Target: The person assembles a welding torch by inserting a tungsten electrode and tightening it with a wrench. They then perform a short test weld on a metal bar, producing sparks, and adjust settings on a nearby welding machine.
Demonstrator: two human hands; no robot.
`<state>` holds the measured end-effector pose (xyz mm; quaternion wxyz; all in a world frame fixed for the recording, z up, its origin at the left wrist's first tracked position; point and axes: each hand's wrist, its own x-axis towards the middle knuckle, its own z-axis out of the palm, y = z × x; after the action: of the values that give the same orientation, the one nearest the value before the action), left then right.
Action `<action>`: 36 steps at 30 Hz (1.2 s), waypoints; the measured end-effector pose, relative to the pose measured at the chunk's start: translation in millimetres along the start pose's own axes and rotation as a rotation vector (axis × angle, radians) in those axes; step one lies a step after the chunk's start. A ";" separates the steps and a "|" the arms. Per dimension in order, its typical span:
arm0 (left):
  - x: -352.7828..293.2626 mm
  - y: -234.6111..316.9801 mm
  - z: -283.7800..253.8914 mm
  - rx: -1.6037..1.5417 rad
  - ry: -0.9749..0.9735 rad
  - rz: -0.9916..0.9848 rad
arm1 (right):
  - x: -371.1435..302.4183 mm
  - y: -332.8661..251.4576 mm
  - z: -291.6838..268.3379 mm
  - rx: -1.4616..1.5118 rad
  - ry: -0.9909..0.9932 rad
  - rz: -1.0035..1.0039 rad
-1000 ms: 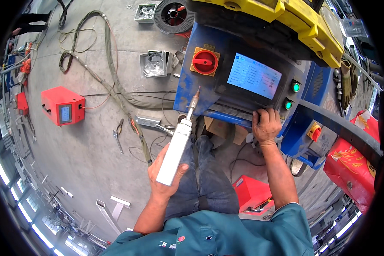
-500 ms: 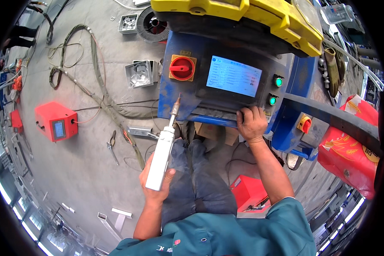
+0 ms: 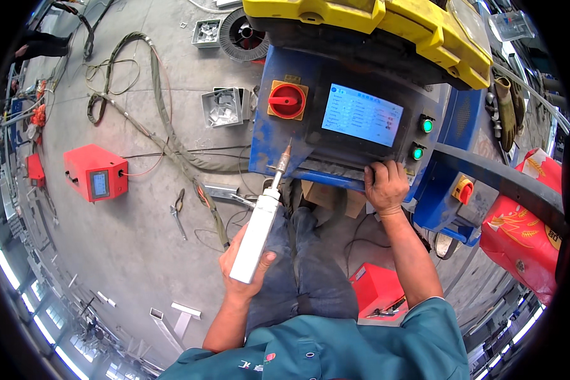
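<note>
My left hand (image 3: pixel 239 269) is wrapped around the white, box-shaped body of a handheld welding gun (image 3: pixel 258 231). Its slim copper-coloured nozzle points up and away, in front of the lower left of a blue machine cabinet (image 3: pixel 272 136). My right hand (image 3: pixel 387 188) rests with curled fingers on the cabinet's front edge, just under a lit touchscreen (image 3: pixel 363 114). To the left of the screen is a red rotary switch (image 3: pixel 287 101) on a yellow plate. Two green buttons, the upper one (image 3: pixel 427 126) and the lower one (image 3: pixel 417 153), sit to its right.
A yellow-and-black case (image 3: pixel 361 28) lies on top of the cabinet. On the floor at left are a red box with a display (image 3: pixel 96 173), thick sleeved cables (image 3: pixel 161 104), pliers (image 3: pixel 179 201) and bins of metal pieces (image 3: pixel 220 107). A red sack (image 3: pixel 519 234) hangs at right.
The whole view has shifted, so the scene sits slightly further right and lower. Both hands keep their holds; the welding gun stays in front of the cabinet.
</note>
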<state>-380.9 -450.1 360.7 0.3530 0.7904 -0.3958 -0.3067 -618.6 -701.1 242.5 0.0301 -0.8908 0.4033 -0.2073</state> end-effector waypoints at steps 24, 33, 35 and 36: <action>1.9 -6.9 9.9 0.015 0.063 -0.010 | 1.0 1.2 -2.6 0.003 -0.003 -0.010; 1.3 -7.5 12.2 0.008 0.067 -0.023 | 1.9 1.5 -1.7 0.018 -0.002 -0.010; 1.9 -8.4 11.3 0.008 0.068 -0.019 | 3.0 0.3 -2.0 0.016 -0.005 -0.008; 1.7 -9.0 10.4 0.006 0.067 -0.019 | 3.6 -0.8 -2.3 0.015 -0.007 -0.007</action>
<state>-384.3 -450.8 347.3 0.3609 0.8050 -0.3770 -0.2821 -616.8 -702.9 246.0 0.0375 -0.8926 0.3986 -0.2072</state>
